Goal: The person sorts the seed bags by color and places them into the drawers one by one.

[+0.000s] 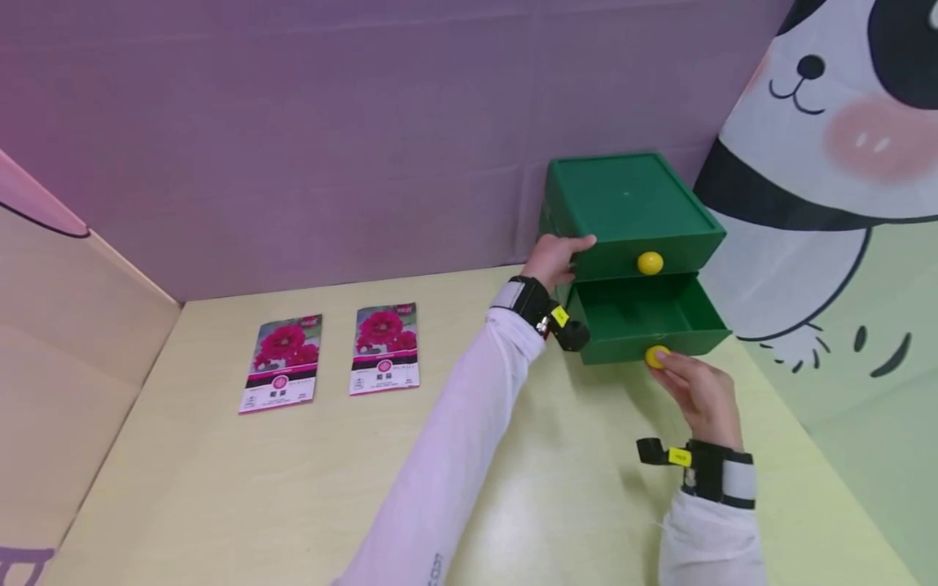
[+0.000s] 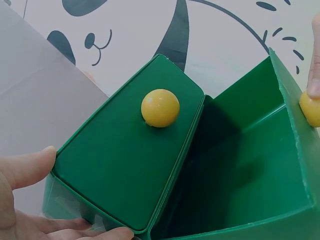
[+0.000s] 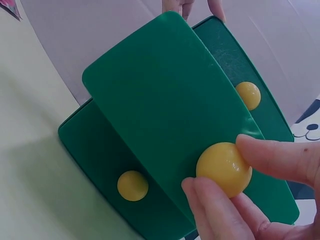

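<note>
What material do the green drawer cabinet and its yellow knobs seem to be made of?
The green drawer cabinet looks like thin moulded plastic: uniform colour, rounded corners, a slight sheen. The yellow knob pinched by the right hand is probably glossy plastic, judging by its bright highlights; painted wood cannot be ruled out. The left hand holds the cabinet's side.

Both arms wear long pale pink sleeves. Each wrist carries a black band with a grey strap, a yellow tag and a small black camera mount.
</note>
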